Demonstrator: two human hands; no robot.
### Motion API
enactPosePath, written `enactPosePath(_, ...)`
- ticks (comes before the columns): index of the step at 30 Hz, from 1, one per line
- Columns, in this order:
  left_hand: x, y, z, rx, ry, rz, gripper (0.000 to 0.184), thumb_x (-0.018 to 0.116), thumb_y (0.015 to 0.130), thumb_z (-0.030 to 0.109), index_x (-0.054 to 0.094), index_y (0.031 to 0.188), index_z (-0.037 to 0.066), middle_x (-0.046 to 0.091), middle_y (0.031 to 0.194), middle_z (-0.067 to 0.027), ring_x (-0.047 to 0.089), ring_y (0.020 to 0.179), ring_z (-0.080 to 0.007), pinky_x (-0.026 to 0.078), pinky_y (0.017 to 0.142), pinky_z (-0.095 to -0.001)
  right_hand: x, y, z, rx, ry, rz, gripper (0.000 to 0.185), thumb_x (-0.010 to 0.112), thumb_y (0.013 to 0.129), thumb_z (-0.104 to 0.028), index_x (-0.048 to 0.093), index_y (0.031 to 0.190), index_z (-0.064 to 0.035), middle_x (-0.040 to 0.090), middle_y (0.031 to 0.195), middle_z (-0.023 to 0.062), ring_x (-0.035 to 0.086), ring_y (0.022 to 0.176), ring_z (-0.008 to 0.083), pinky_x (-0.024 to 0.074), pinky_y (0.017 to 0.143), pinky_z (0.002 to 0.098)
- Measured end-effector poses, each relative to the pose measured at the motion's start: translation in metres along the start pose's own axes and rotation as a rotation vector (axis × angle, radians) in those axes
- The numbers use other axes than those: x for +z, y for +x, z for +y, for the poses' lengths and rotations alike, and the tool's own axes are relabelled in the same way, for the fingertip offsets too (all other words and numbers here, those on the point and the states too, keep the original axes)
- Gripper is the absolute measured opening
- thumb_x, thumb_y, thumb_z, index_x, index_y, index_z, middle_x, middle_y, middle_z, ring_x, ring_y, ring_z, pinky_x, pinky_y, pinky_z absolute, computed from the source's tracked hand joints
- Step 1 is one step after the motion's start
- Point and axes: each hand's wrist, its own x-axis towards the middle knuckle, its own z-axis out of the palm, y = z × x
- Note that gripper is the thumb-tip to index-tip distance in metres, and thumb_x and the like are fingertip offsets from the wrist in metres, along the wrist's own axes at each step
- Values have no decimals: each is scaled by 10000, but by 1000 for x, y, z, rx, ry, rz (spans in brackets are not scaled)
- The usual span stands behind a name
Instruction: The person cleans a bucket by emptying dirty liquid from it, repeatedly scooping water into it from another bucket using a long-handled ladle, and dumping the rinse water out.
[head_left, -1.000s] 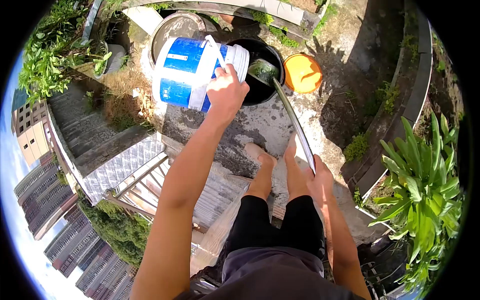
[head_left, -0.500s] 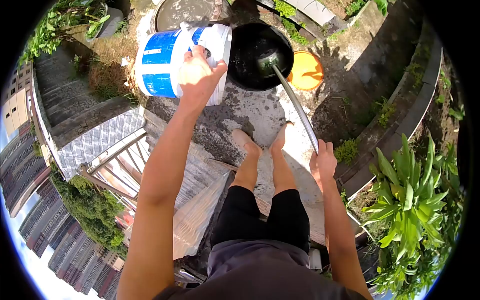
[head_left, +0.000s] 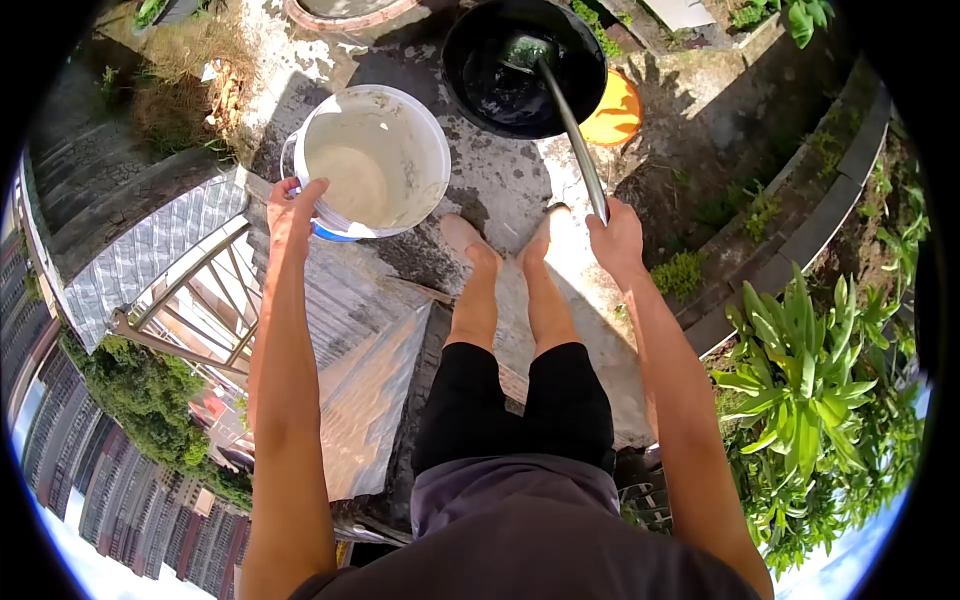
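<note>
A white plastic bucket (head_left: 437, 165) stands upright on the concrete, its mouth facing me and its inside wall smeared with pale residue. My left hand (head_left: 293, 208) pinches its near-left rim, thumb over the edge. Closed around the end of a long metal handle is my right hand (head_left: 618, 236). That handle belongs to a long-handled ladle (head_left: 580, 150), whose head rests inside a black bucket (head_left: 468, 90). Dark contents show in the black bucket, though I cannot make out how full it is.
Behind the black bucket lies an orange round lid or disc (head_left: 617, 112). A round brick-edged rim (head_left: 355, 22) curves at the far end. A metal railing (head_left: 190, 300) and drop are on the left; a curved low wall (head_left: 800, 245) and leafy plants (head_left: 800, 375) are on the right.
The white bucket has gone from lying tilted on its side to upright, mouth toward me. My left hand has shifted left to its near rim. My right hand still holds the ladle.
</note>
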Motion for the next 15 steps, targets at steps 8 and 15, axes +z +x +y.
enactPosePath(8,18,0,-124,-266,-210,-17,547,783,688,206,515,1125,15,595,783,-66,529,525,-118,429,442,-248,29,66,-45,310,485,-320,275,633,847,-223,626,860,52,611,651,112,600,522,183,511,492,319)
enactPosePath(15,53,-6,-174,-379,-465,-41,390,723,765,118,504,1075,28,598,830,-96,568,527,-170,491,460,-286,-14,78,-27,402,834,-176,421,538,916,-377,606,1054,15,634,929,114,643,787,199,548,614,342)
